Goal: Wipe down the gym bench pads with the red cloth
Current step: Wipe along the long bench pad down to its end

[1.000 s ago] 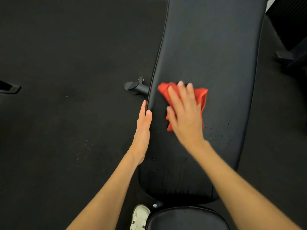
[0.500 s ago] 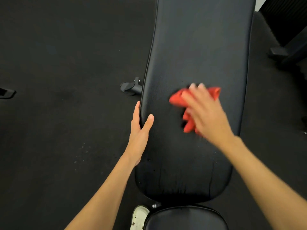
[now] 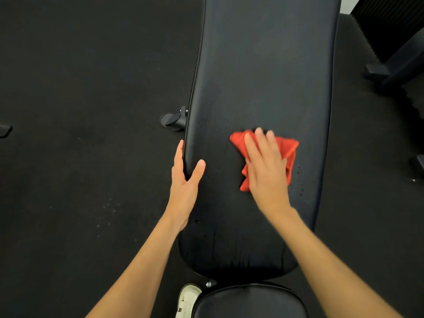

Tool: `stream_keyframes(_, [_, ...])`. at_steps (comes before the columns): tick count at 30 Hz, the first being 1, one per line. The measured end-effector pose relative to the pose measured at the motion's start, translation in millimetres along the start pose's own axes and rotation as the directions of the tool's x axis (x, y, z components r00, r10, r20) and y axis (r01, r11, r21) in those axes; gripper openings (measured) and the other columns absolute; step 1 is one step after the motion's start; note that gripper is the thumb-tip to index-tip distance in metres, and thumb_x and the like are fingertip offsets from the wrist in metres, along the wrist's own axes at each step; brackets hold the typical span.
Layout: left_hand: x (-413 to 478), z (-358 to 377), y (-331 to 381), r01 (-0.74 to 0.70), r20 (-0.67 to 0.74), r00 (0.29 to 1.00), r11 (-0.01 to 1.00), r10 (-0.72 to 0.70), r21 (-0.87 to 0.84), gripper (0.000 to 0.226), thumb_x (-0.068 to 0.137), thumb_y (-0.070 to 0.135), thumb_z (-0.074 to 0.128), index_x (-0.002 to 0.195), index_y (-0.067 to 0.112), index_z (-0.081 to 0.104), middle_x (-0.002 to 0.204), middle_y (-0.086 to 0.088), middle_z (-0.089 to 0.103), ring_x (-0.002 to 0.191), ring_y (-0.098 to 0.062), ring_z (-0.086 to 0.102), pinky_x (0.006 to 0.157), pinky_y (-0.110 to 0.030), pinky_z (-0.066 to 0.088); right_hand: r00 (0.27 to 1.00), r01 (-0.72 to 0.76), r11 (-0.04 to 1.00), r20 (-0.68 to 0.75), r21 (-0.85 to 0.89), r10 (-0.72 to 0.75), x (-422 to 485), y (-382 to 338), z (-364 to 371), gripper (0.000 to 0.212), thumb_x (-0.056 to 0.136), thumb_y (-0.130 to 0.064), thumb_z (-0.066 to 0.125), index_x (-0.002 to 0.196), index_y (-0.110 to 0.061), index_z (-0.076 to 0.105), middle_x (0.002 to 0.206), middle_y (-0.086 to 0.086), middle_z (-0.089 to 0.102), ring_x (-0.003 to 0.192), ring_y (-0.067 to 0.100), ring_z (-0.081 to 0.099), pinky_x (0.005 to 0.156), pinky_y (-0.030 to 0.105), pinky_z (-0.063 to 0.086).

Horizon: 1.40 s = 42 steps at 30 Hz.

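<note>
Red cloth [image 3: 289,149] lies midway on the pad [image 3: 263,65] under my flat right grip [image 3: 266,171]; left grip [image 3: 185,180] braces the left edge, fingers straight. Near droplets [image 3: 298,177], far half and seat [image 3: 250,304] look unwiped.

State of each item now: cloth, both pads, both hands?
red cloth: crumpled, pressed on back pad
back pad: droplets beside cloth and near lower end
seat pad: no hand on it, partly in frame
left hand: braces back pad's left edge, thumb on top
right hand: straight fingers press cloth, blurred
</note>
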<state>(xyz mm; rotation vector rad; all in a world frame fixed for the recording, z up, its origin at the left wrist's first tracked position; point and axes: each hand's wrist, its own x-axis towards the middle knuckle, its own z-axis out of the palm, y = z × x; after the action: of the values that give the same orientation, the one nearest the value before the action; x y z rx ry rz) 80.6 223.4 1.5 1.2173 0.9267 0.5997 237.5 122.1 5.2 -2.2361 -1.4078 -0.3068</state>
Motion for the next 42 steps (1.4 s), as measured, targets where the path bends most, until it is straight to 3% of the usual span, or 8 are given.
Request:
stream_keyframes(6, [1.0, 0.3, -1.8, -0.023, -0.023, 0.999, 0.998, 0.025, 0.051, 0.069, 0.097, 0.045, 0.060, 0.150, 0.057, 0.019, 0.159, 0.021, 0.027, 0.145, -0.004, 0.030, 0.120, -0.043, 0.030, 0.959, 0.071, 0.997, 0.273, 0.043, -0.080, -104.4, -1.4, 9.4, 0.092, 0.074, 0.013, 0.069, 0.149, -0.018, 0.027, 0.158, 0.001, 0.020, 0.147, 0.022, 0.016, 0.091, 0.048, 0.045])
stream_keyframes(14, [2.5, 0.7, -4.0, -0.049, -0.040, 0.998, 0.998, 0.051, 0.045, 0.068, 0.098, 0.039, 0.060, 0.152, 0.051, 0.022, 0.158, 0.020, 0.032, 0.143, -0.003, 0.034, 0.120, -0.040, 0.032, 0.902, 0.306, 0.952, 0.314, 0.015, -0.296, -10.2, 38.5, -30.5, 0.056, 0.088, -0.006, 0.037, 0.143, -0.005, 0.041, 0.153, 0.014, 0.030, 0.143, 0.034, 0.024, 0.106, 0.051, 0.035])
stream_keyframes(19, [2.3, -0.3, -4.1, -0.052, -0.020, 0.998, 0.998, 0.053, 0.045, 0.068, 0.098, 0.040, 0.060, 0.153, 0.050, 0.020, 0.157, 0.022, 0.031, 0.142, 0.000, 0.035, 0.119, -0.038, 0.033, 0.997, 0.049, 0.999, 0.054, -0.021, -0.048, 92.4, 50.1, -57.4, 0.047, 0.098, -0.007, 0.045, 0.144, -0.013, 0.041, 0.155, 0.011, 0.030, 0.145, 0.030, 0.021, 0.111, 0.044, 0.023])
stream_keyframes(23, [1.7, 0.2, -4.2, -0.059, -0.022, 0.998, 0.998, 0.060, 0.036, 0.068, 0.098, 0.041, 0.060, 0.152, 0.052, 0.021, 0.157, 0.023, 0.033, 0.141, 0.000, 0.037, 0.118, -0.038, 0.034, 0.969, -0.228, 0.974, -0.095, 0.007, 0.227, 101.5, 31.2, -47.0, 0.050, 0.101, -0.025, 0.037, 0.150, -0.021, 0.029, 0.159, 0.005, 0.019, 0.148, 0.027, 0.009, 0.112, 0.056, 0.013])
stream_keyframes(32, [1.6, 4.0, -9.9, -0.094, -0.081, 0.992, 0.995, 0.096, 0.030, 0.065, 0.098, 0.040, 0.061, 0.151, 0.052, 0.025, 0.154, 0.025, 0.035, 0.135, 0.009, 0.039, 0.105, -0.017, 0.037, 0.966, -0.252, 0.968, 0.056, -0.018, 0.252, -75.0, 15.0, 1.5, 0.052, 0.103, -0.023, 0.038, 0.152, -0.016, 0.022, 0.159, 0.013, 0.016, 0.147, 0.034, 0.010, 0.103, 0.062, 0.034])
stream_keyframes(35, [2.0, 4.4, -12.9, -0.091, -0.082, 0.992, 0.996, 0.092, 0.025, 0.065, 0.098, 0.041, 0.060, 0.150, 0.053, 0.025, 0.153, 0.026, 0.036, 0.132, 0.012, 0.040, 0.098, -0.011, 0.037, 0.963, -0.238, 0.971, 0.125, -0.008, 0.237, -121.5, 19.3, 3.7, 0.076, 0.093, -0.001, 0.057, 0.153, -0.020, 0.015, 0.161, 0.007, 0.008, 0.148, 0.032, 0.006, 0.105, 0.061, 0.034])
stream_keyframes(39, [4.0, 3.2, -14.5, -0.091, -0.075, 0.993, 0.995, 0.093, 0.033, 0.065, 0.098, 0.042, 0.060, 0.150, 0.055, 0.024, 0.151, 0.029, 0.036, 0.132, 0.012, 0.040, 0.098, -0.011, 0.037, 0.957, -0.256, 0.965, 0.152, 0.053, 0.245, -111.6, 25.8, -4.7, 0.114, 0.064, 0.026, 0.064, 0.153, -0.026, 0.015, 0.162, 0.000, 0.000, 0.148, 0.029, 0.001, 0.110, 0.059, 0.026])
stream_keyframes(42, [3.0, 3.9, -13.4, -0.098, -0.076, 0.992, 0.995, 0.100, 0.034, 0.065, 0.097, 0.042, 0.060, 0.150, 0.054, 0.024, 0.151, 0.027, 0.036, 0.133, 0.010, 0.039, 0.100, -0.013, 0.036, 0.969, -0.239, 0.969, 0.088, 0.067, 0.233, -61.6, 33.6, -22.5, 0.099, 0.065, 0.016, 0.056, 0.152, -0.016, 0.022, 0.160, 0.012, 0.007, 0.147, 0.036, 0.003, 0.106, 0.071, 0.021])
